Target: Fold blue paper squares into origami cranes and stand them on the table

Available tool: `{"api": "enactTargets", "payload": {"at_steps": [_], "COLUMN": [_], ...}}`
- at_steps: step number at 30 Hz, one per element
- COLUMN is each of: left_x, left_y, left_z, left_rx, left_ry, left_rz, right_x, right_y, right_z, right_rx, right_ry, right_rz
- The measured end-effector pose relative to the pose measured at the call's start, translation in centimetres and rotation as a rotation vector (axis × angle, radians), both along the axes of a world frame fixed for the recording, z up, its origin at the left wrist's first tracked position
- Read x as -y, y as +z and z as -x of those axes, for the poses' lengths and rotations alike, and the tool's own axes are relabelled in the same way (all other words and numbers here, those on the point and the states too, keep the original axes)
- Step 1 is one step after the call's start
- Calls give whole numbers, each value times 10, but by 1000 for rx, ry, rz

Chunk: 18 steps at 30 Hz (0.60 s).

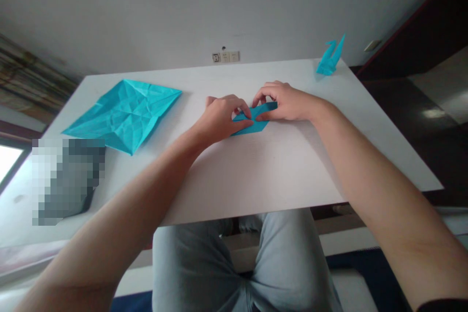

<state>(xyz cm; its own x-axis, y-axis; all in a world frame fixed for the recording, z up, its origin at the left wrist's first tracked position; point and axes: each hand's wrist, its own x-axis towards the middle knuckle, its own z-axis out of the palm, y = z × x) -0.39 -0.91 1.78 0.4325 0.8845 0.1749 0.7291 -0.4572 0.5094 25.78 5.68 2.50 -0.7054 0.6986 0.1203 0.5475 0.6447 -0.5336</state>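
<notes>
A folded piece of blue paper (257, 127) lies at the middle of the white table (256, 170), with both hands on it. My left hand (224, 116) grips its left part, thumb and index finger closing over the paper. At its right end my right hand (281, 102) pinches a raised flap between thumb and fingers. The fingertips of the two hands are close together near the paper's middle. My fingers hide parts of the folds.
To the left lies a creased, opened-out blue sheet (127, 112). A pixelated dark object (73, 180) is nearer on that side. At the far right corner stands a blue paper crane (329, 61). Behind the table is a wall with sockets (225, 57).
</notes>
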Motion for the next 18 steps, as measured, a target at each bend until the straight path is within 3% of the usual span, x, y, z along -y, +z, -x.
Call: {"api": "enactTargets", "payload": {"at_steps": [8,18], "left_x": [-2,-3], "left_y": [-2,-7], "left_z": [-1,-1], "left_rx": [-10,0], "left_ry": [-74,-170], "left_rz": [-81,-228], "right_x": [1,4], "right_y": [0,6], "right_z": [-1,-1], "right_rx": [31,-16], "right_ry": [-10,-20], "right_rz": [0,159]}}
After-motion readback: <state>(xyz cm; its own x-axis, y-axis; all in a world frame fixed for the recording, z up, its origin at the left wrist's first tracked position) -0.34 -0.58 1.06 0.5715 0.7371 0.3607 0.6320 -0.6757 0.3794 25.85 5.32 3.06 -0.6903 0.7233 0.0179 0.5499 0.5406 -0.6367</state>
